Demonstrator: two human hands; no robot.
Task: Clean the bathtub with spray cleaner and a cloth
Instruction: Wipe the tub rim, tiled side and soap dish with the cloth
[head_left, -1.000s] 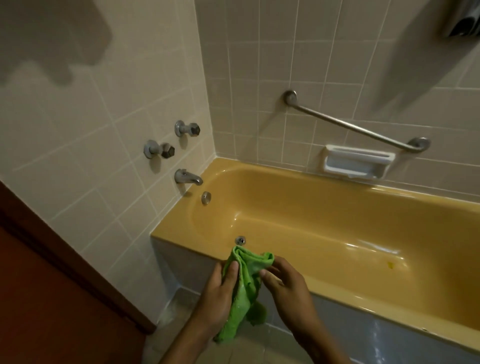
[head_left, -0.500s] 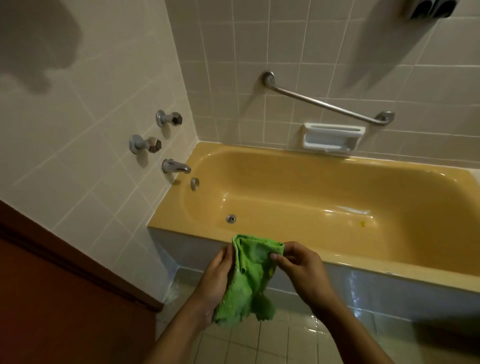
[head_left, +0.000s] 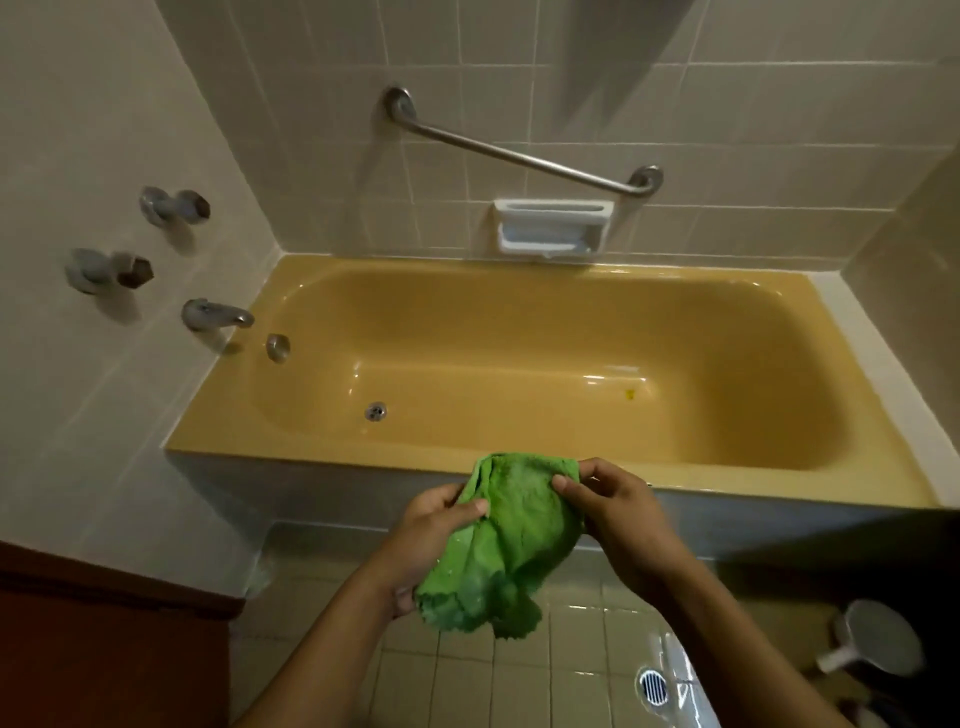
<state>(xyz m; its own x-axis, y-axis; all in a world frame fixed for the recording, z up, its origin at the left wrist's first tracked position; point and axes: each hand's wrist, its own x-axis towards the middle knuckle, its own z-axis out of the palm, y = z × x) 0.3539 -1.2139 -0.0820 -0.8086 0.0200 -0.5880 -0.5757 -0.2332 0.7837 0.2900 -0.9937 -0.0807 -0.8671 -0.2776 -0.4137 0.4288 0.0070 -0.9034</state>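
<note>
Green and rumpled, the cloth (head_left: 514, 540) hangs between both hands, in front of the tub's (head_left: 322, 447) near rim and above the floor tiles (head_left: 467, 675). The left hand (head_left: 431, 535) grips its left edge. The thumb lies across the front of the fabric and the other fingers curl behind it, mostly hidden. The right hand (head_left: 618, 514) pinches the upper right corner between thumb and forefinger, with the remaining fingers bent in toward the palm. The cloth's top edge overlaps the rim in the view. Its lower part hangs bunched in loose folds below the hands, clear of the floor.

The tub is mustard yellow and glossy, set into a tiled alcove. Its drain (head_left: 375, 411) sits in the bottom near the left end, and a small yellow speck (head_left: 630, 395) lies on the bottom further right. An overflow cap (head_left: 278, 347) is on the left end wall, just below the spout (head_left: 218, 314). Two taps (head_left: 174, 205) stand out from the left wall above the spout. On the back wall a grab bar (head_left: 519, 153) slants down to the right, with a white soap dish (head_left: 551, 234) beneath its lower end.

A round grate (head_left: 652, 686) is set in the floor tiles beside the right forearm. A round grey object (head_left: 872, 642) lies at the far lower right, too dim to identify. Dark reddish wood (head_left: 104, 649) fills the lower left corner.
</note>
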